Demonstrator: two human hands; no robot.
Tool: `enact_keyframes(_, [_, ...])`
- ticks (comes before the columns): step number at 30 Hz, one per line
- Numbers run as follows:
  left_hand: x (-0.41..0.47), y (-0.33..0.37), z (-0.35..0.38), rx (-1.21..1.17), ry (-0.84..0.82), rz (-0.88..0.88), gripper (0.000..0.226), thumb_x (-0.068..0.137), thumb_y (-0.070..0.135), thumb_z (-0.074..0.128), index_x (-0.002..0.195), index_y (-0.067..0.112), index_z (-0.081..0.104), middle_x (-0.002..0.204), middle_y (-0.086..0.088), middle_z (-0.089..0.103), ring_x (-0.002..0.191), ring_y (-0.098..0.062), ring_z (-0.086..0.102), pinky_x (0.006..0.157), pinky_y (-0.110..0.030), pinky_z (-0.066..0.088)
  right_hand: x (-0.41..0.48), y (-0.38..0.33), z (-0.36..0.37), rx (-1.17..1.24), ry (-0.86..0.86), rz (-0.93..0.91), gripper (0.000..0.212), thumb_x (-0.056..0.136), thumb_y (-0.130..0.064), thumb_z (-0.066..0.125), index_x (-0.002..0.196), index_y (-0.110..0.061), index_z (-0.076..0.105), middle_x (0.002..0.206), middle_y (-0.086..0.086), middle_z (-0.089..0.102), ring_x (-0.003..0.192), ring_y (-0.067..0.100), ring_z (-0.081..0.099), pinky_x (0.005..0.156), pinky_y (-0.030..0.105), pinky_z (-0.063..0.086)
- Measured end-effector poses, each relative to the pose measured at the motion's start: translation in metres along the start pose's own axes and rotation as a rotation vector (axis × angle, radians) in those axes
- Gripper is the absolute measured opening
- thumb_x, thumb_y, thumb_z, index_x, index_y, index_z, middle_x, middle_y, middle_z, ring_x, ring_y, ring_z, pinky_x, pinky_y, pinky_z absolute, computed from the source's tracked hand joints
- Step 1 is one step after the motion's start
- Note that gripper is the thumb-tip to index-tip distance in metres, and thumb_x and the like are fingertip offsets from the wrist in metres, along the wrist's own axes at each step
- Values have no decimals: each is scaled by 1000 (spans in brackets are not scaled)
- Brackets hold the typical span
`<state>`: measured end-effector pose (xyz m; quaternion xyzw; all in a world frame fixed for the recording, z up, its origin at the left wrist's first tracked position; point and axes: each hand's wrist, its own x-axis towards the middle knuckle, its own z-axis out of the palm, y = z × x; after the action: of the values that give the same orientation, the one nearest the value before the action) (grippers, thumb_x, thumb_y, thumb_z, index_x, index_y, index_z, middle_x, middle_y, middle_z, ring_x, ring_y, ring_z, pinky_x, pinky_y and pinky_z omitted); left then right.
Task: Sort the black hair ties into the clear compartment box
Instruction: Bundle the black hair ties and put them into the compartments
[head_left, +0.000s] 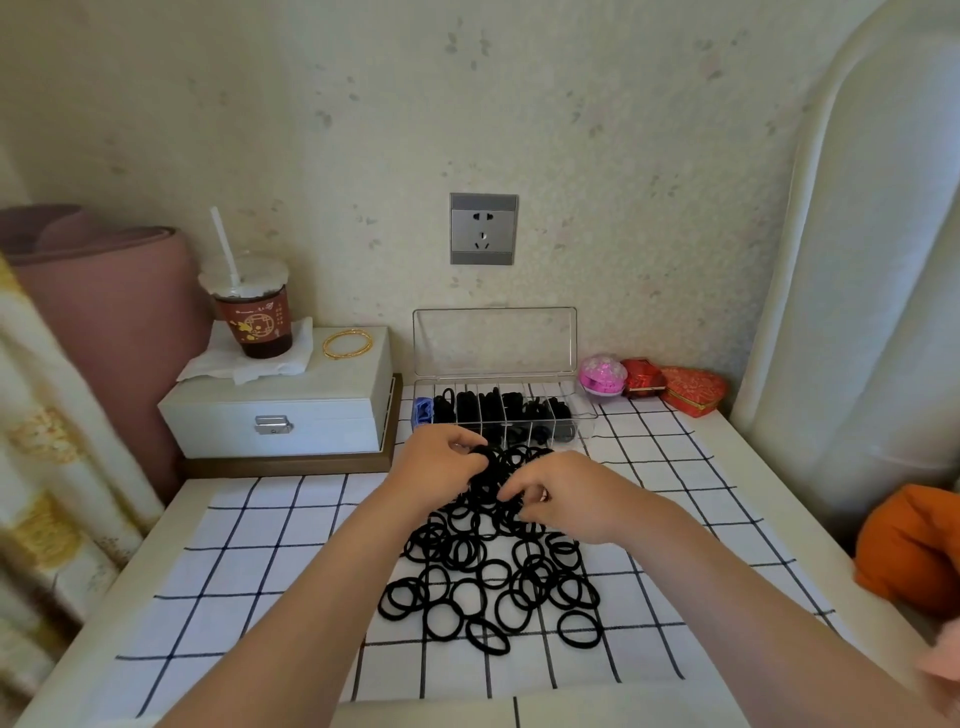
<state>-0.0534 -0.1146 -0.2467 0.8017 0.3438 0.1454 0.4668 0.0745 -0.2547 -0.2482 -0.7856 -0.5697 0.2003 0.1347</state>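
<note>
Likely soft and light, the black elastic hair ties (493, 571) heap on the desk (737, 447) at six o'clock from the clear plastic compartment box (498, 415). The left hand (441, 467) and right hand (566, 499) each pinch loops at the heap's far edge; the ties are best taken singly.

Before me on the checked white cloth (249, 571) lies the heap of black elastic hair ties (493, 561). The clear plastic compartment box (501, 415) is at its twelve o'clock, the white latched case (280, 410) at ten.
</note>
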Motion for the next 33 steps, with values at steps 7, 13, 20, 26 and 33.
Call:
enact_keyframes(7, [1, -4, -1, 11, 11, 16, 14, 86, 24, 70, 96, 33, 72, 96, 6, 72, 88, -14, 68, 90, -40, 57, 12, -8, 6, -267, 41, -45, 36, 88, -31, 66, 122, -38, 66, 75, -16, 49, 80, 6, 48, 64, 26, 36])
enact_keyframes(13, [1, -6, -4, 16, 20, 35, 18, 87, 22, 69, 88, 40, 66, 95, 8, 71, 90, -12, 68, 89, -39, 57, 11, -9, 1, -98, 85, -8, 12, 86, -26, 70, 96, -24, 77, 92, -11, 66, 89, 11, 63, 82, 31, 53])
enact_keyframes(20, [-1, -5, 0, -160, -54, -14, 25, 90, 14, 68, 112, 24, 74, 102, 4, 74, 92, -7, 69, 84, -25, 59, 5, -12, -22, 481, 305, 151, 11, 87, -13, 69, 86, -18, 78, 58, 0, 68, 43, 9, 57, 43, 22, 47])
enact_keyframes(26, [-7, 9, 11, -564, -210, -137, 22, 95, 10, 62, 114, 11, 72, 102, -9, 76, 86, -14, 73, 79, -26, 60, 7, -14, -16, 500, 430, 171, 14, 86, -15, 69, 86, -23, 81, 48, -4, 64, 41, 10, 55, 45, 23, 48])
enact_keyframes(33, [-8, 7, 17, -619, -270, -111, 22, 94, 22, 66, 112, 13, 74, 109, -5, 75, 101, -18, 71, 91, -31, 57, 15, -13, -3, 78, 482, 116, 21, 88, -23, 60, 82, -22, 79, 67, 1, 71, 62, 19, 66, 54, 33, 53])
